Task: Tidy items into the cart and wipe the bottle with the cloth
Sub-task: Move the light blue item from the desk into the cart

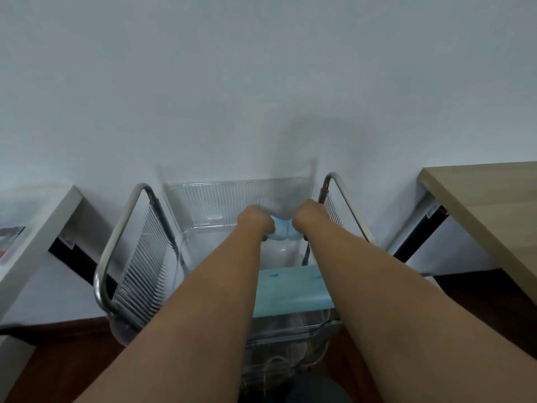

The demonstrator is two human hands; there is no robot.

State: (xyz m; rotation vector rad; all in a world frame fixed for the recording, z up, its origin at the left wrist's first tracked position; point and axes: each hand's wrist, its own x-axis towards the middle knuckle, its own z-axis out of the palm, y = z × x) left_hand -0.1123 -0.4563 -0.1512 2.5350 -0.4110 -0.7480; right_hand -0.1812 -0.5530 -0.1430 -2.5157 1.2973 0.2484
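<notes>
Against the pale wall (261, 82), a blue item (281, 231) was gripped by both hands (256, 225) (308, 218) inside the cart (122, 251), best lowered level.

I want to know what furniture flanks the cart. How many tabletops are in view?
2: a white tabletop left of the cart, a wooden tabletop to its right. Others may lie outside the frame.

The cart (139, 274) is clear ribbed plastic with silver metal handles; a light blue item (281, 231), possibly cloth, and a turquoise box (287, 289) sit inside.
</notes>
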